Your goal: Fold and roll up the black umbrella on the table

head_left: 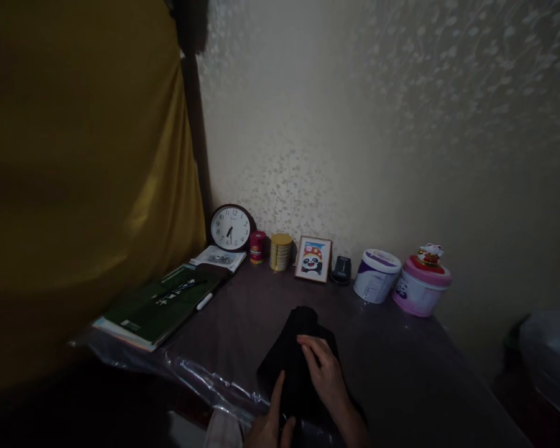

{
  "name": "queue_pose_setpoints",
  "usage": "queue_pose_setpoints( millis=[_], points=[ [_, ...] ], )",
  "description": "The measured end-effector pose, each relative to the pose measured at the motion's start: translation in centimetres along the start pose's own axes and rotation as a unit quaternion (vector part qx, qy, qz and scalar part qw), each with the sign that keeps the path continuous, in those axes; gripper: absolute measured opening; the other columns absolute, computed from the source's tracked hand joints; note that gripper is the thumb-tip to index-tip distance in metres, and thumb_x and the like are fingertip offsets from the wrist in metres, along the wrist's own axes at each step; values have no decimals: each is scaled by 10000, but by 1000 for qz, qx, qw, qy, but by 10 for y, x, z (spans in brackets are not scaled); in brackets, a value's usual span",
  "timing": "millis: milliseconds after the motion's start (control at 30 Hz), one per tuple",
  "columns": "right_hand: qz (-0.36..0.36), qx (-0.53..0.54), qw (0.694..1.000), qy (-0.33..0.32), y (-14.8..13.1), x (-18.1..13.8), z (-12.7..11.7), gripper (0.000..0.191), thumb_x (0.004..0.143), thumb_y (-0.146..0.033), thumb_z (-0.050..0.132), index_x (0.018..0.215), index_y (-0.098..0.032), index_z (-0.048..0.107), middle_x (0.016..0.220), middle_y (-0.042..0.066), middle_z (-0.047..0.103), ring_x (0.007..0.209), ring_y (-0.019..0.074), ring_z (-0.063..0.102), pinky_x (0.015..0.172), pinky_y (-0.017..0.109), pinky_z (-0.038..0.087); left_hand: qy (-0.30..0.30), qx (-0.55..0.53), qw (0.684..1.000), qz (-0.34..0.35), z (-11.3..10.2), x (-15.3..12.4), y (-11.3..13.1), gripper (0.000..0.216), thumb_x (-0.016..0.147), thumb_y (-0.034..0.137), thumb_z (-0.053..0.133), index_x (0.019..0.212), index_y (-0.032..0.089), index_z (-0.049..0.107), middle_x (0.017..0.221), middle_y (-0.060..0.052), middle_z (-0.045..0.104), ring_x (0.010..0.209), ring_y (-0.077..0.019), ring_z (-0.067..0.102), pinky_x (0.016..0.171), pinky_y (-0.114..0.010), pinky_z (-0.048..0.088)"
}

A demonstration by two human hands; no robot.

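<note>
A piece of black cloth [293,364], perhaps a garment, lies bunched near the table's front edge. Its folds are hard to make out in the dim light. On its right part rests my right hand [324,370], the fingers stretched out and close together, the thumb beside them. My left hand [270,423] comes in from the bottom edge, index finger straight and touching the cloth's lower left part, thumb apart from it. Neither hand appears to grip the cloth.
The dark table [242,311] has a clear plastic cover [191,371]. Left are a green book [168,305] and a white pen [204,302]. Along the wall stand a clock [231,228], a red can [257,247], a yellow tin [280,252], a panda picture [313,259] and white tubs [376,277].
</note>
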State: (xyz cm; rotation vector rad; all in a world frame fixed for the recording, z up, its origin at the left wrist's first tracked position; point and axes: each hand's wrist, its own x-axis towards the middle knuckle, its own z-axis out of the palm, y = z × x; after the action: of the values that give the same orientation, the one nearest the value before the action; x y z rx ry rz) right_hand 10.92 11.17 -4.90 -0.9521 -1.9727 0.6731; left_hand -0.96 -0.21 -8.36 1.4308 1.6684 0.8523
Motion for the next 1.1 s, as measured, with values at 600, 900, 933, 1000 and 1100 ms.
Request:
queue_pose_setpoints(
  millis=[600, 900, 933, 1000, 1100],
  points=[
    [33, -185, 982, 9, 45, 59, 15, 405, 883, -339, 339, 1196, -166, 529, 1329, 88, 454, 1272, 205, 341, 1062, 446, 216, 10, -14, 999, -39, 2, 4, -4, 682, 806, 310, 411, 1408, 156, 131, 1173, -56, 613, 1156, -165, 505, 960, -216, 353],
    [-46, 66, 981, -176, -43, -17, 18, 327, 902, -351, 344, 960, -302, 662, 1038, -11, 668, 1058, 157, 559, 1007, 362, 346, -13, -19, 1000, 9, 1, 3, -12, 668, 809, 336, 403, 1387, 74, 193, 1155, -141, 611, 1112, -214, 541, 972, -288, 357],
    [-14, 94, 986, -134, -39, -17, 14, 335, 898, -376, 342, 990, -287, 652, 1066, 3, 656, 1049, 156, 563, 977, 337, 385, -6, -21, 1000, 5, 1, 1, -10, 661, 816, 337, 392, 1392, 89, 182, 1159, -129, 611, 1117, -204, 537, 984, -284, 345],
    [75, 109, 991, 12, -17, -13, 8, 398, 881, -439, 336, 1088, -231, 606, 1146, 57, 611, 1088, 175, 537, 955, 328, 412, 5, -21, 1000, -3, -1, -1, -7, 656, 833, 346, 366, 1403, 112, 142, 1168, -107, 608, 1137, -182, 521, 1001, -269, 325],
    [155, 51, 979, 124, 22, -3, 11, 514, 856, -501, 311, 1184, -177, 538, 1238, 105, 543, 1167, 212, 473, 998, 385, 370, -3, -15, 1000, -1, -2, -3, -3, 668, 840, 357, 353, 1409, 117, 99, 1217, -100, 576, 1178, -174, 484, 1007, -261, 317]
  ],
)
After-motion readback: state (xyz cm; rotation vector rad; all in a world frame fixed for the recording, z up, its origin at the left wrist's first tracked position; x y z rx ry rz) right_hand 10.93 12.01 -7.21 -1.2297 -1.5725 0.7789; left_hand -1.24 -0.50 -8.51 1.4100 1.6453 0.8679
